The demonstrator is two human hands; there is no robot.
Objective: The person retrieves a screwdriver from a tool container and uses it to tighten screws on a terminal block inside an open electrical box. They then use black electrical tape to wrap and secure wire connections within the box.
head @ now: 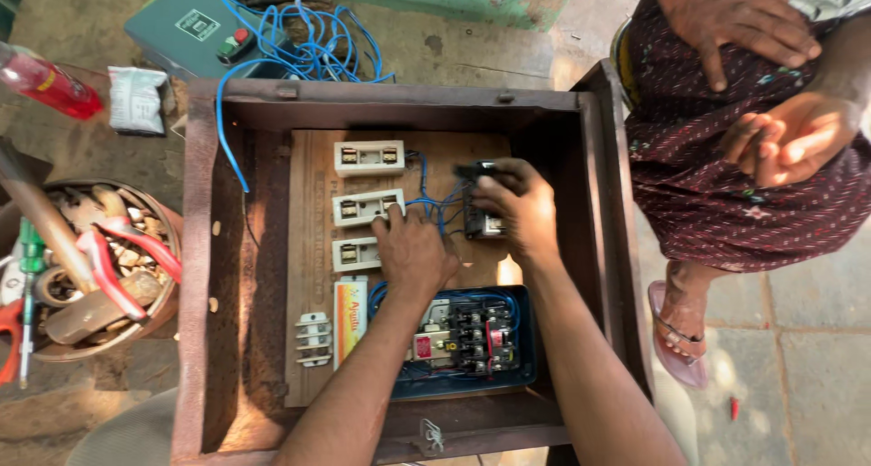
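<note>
Black switch unit (481, 214) sits gripped in the right hand (515, 207); left hand (413, 248) rests loosely curled beside three white fuse holders (366, 206).

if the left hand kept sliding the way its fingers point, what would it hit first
Probably the middle white rectangular fuse holder on the wooden board. The left hand points up and slightly left, its fingertips already close to that holder's right end; depth is unclear.
</note>
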